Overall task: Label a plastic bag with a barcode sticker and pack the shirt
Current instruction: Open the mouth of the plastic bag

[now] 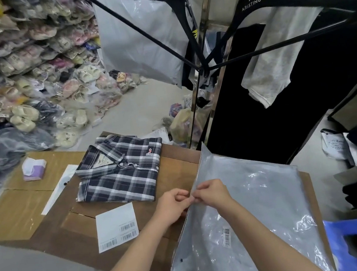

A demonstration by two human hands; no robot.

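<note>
**Both hands pinch the bag's edge**

The plastic bag [260, 206] lies on the cardboard [56, 231], right of the folded plaid shirt [120, 165], a barcode sticker [226, 236] already on it. Left hand [172, 206] and right hand [211, 193] pinch its left edge, fingers narrow. The sticker sheet [116, 227] lies left of the bag.

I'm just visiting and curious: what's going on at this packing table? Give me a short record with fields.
Work surface: flattened cardboard
Bag: grey plastic bag, lying flat, on the person's right
Sticker on bag: one barcode sticker already stuck on
Left hand: left hand pinching the bag's left edge
Right hand: right hand pinching the same edge, beside the left
Shirt: folded plaid shirt, not yet in the bag
Sticker sheet: white sheet with barcode labels left, near the shirt
Other: tissue pack at far left
</note>
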